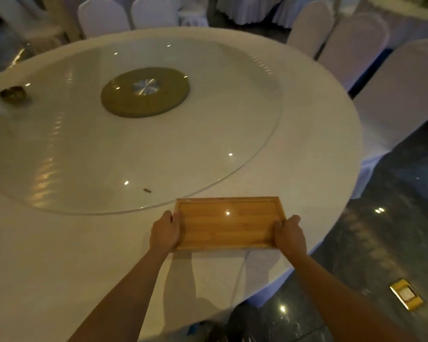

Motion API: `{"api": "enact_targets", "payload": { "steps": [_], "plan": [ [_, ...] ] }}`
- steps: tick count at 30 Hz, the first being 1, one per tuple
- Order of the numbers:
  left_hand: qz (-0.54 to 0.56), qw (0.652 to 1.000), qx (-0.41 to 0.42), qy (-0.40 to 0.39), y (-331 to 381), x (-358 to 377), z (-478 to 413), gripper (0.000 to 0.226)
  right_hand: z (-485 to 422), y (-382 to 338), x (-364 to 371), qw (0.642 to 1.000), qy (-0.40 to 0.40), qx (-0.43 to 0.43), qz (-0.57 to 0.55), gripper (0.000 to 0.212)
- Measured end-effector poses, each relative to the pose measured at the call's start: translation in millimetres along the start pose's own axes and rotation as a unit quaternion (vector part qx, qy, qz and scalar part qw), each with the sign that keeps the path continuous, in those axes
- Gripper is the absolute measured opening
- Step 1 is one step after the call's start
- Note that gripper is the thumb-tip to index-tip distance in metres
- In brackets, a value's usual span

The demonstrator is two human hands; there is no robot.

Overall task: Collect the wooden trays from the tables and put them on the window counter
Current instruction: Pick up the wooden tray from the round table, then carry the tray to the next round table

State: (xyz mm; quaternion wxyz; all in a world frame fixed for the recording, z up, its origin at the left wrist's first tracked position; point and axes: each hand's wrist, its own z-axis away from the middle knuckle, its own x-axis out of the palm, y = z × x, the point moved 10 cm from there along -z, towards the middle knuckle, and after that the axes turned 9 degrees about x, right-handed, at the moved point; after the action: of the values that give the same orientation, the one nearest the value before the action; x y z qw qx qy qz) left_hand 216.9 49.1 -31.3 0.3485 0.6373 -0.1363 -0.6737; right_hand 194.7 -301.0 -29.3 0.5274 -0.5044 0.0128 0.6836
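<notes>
Round table (59, 255), white cloth, fills most of the view; a glass turntable (84, 149) lies on it. Wooden tray (229, 223) sits at the near edge of the table, just beside the turntable rim. Left hand (164, 233) grips the tray's left end, right hand (289, 234) its right end, both closed on it

We grip the wooden tray (229, 224) by its short ends, left hand (164, 233) and right hand (290, 234) curled over the rims. The tray sits just beside the near edge of the glass turntable (84, 149) on the white round table (319, 134).
</notes>
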Motion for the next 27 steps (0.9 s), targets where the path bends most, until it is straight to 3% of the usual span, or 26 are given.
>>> {"api": "enact_targets", "payload": {
  "steps": [4, 11, 17, 22, 27],
  "plan": [
    [-0.01, 0.996, 0.079, -0.041, 66.8, 21.8, -14.8, 0.029, -5.8, 11.7, -56.5, 0.997, 0.058, 0.021, -0.043, 0.037],
    [0.004, 0.976, 0.2, -0.082, 225.2, 85.6, -18.7, 0.036, -34.2, 67.5, -190.6, 0.971, 0.173, 0.049, -0.161, 0.031],
    [-0.001, 0.95, 0.291, -0.113, 372.7, 169.3, 11.0, 0.037, -80.4, 144.7, -306.8, 0.94, 0.238, 0.092, -0.228, 0.008],
    [-0.006, 0.927, 0.351, -0.129, 500.5, 252.9, 38.0, 0.037, -137.9, 207.6, -408.4, 0.923, 0.277, 0.098, -0.248, 0.03],
    [0.001, 0.914, 0.381, -0.144, 619.7, 329.1, 73.6, 0.037, -190.7, 260.1, -514.1, 0.911, 0.294, 0.084, -0.276, 0.02]
  ]
}}
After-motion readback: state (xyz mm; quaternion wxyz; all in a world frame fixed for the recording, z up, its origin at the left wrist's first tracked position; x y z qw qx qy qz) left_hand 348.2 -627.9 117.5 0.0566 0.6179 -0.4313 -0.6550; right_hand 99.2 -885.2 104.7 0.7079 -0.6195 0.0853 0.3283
